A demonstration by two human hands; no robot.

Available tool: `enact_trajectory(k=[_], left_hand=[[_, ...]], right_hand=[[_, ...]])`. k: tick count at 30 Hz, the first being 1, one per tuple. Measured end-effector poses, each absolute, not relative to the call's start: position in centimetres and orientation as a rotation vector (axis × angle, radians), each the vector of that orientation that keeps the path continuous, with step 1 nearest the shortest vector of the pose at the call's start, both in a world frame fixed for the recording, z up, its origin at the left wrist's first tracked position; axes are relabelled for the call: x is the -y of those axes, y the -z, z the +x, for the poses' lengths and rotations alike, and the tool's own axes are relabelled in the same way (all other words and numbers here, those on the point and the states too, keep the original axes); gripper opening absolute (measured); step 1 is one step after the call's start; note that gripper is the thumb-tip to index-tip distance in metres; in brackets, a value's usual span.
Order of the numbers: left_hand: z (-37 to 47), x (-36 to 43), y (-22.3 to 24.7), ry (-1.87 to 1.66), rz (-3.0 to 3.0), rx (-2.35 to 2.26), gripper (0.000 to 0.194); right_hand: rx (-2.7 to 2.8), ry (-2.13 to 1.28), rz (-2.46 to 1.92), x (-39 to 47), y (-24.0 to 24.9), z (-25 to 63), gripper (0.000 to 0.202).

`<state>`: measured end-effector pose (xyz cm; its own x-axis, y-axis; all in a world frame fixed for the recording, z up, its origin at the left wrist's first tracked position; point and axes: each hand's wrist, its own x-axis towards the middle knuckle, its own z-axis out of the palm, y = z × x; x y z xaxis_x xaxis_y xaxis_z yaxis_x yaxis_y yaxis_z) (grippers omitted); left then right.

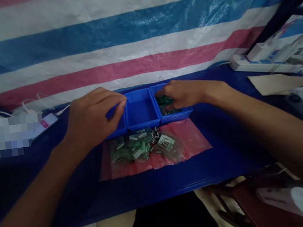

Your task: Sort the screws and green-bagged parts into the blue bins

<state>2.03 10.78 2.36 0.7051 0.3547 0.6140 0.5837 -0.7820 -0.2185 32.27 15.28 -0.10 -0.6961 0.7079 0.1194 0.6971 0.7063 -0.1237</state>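
Three blue bins stand side by side on the blue table. My left hand [93, 115] is over the left bin [117, 129], thumb and fingertips pressed together at its right edge; whatever they may pinch is too small to see. The middle bin [141, 109] shows a bare bottom. My right hand [172, 94] reaches down into the right bin [178, 116], among green pieces [163, 101]; its fingertips are partly hidden. In front of the bins, clear bags of pale and green small parts [139, 148] and some dark pieces [156, 134] lie on red plastic bags [195, 137].
White power strips with cables [256, 64] and a piece of brown cardboard [280, 83] lie at the right. Another white strip [45, 124] is at the left. A striped sheet [130, 27] hangs behind the table [227, 144].
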Motion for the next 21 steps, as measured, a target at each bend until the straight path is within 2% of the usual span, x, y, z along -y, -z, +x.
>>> enact_trajectory(k=[2, 4, 9, 13, 17, 21], left_hand=[[1.8, -11.1, -1.9, 0.853, -2.483, 0.715, 0.015], [1.2, -10.5, -1.1, 0.926, -2.413, 0.688, 0.011], [-0.3, -9.1, 0.1, 0.886, -2.222, 0.571, 0.016], [-0.3, -8.8, 0.5, 0.938, -2.177, 0.678, 0.021], [0.1, -8.6, 1.0, 0.94, -2.218, 0.703, 0.022], [0.6, -8.4, 1.0, 0.955, -2.272, 0.711, 0.02]], right_hand=[[2.794, -0.086, -1.163, -15.4, 0.6, 31.8, 0.015], [2.786, -0.031, -1.191, -14.9, 1.0, 31.7, 0.023], [2.612, 0.135, -1.209, -13.9, 1.8, 33.2, 0.041], [2.311, 0.311, -1.165, -12.7, 1.9, 34.3, 0.039], [2.0, 0.476, -0.945, -9.4, 1.4, 33.2, 0.031], [2.235, 0.397, -0.663, -6.2, 1.5, 31.5, 0.032]])
